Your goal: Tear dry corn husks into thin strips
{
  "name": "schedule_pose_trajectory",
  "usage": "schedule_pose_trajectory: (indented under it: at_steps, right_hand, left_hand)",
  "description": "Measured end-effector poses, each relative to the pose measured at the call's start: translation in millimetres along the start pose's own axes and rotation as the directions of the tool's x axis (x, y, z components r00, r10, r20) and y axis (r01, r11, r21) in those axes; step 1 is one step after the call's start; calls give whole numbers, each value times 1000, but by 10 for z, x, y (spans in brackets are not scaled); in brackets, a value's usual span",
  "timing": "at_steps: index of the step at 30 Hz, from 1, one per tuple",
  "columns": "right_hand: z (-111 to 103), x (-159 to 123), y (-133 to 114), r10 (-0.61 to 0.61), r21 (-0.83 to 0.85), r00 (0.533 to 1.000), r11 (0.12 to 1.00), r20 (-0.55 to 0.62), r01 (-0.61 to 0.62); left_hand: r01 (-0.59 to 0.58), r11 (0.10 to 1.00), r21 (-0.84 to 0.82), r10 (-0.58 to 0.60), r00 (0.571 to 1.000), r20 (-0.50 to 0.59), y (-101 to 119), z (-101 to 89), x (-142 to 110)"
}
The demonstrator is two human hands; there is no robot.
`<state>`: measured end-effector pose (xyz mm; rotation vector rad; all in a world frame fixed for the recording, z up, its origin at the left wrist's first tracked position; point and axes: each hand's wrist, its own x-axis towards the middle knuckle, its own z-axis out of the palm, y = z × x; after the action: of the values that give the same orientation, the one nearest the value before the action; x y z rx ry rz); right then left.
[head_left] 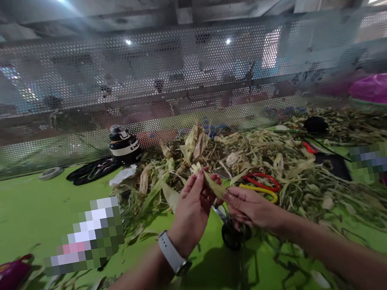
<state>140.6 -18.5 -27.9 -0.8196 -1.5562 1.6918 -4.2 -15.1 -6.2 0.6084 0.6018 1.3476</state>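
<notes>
We've got a strip of corn husk (216, 188) up over the middle of the green table (14, 211): our left hand (194, 199) grips its upper end, our right hand (245, 204) pinches the lower. Black-handled scissors (224, 222) sit just below; a black bottle (125, 151) stands near the far edge.

Partial letters "ENC" on black bottle (125, 146)
</notes>
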Motion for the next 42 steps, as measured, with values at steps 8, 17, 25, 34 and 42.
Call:
schedule_pose_trajectory:
  at_steps: [8,17,25,34,42]
  right_hand:
    - [-31,39,32,-6,65,999,998,-34,8]
    - [-79,87,117,-72,-178,971,984,-226,31]
    - [-54,20,25,-52,-409,994,913,-92,10]
    - [14,18,8,158,207,982,969,-100,-134]
    - [-2,32,35,146,365,971,929,-190,-68]
  left_hand:
    - [-87,995,-57,80,991,-112,215,-125,233]
    - [-99,994,-36,92,982,-165,307,-192,321]
    - [-103,994,27,106,980,-168,345,-233,362]
    - [-13,1000,27,19,972,-235,266,-353,459]
    - [289,957,31,-277,939,-205,90,-238,258]
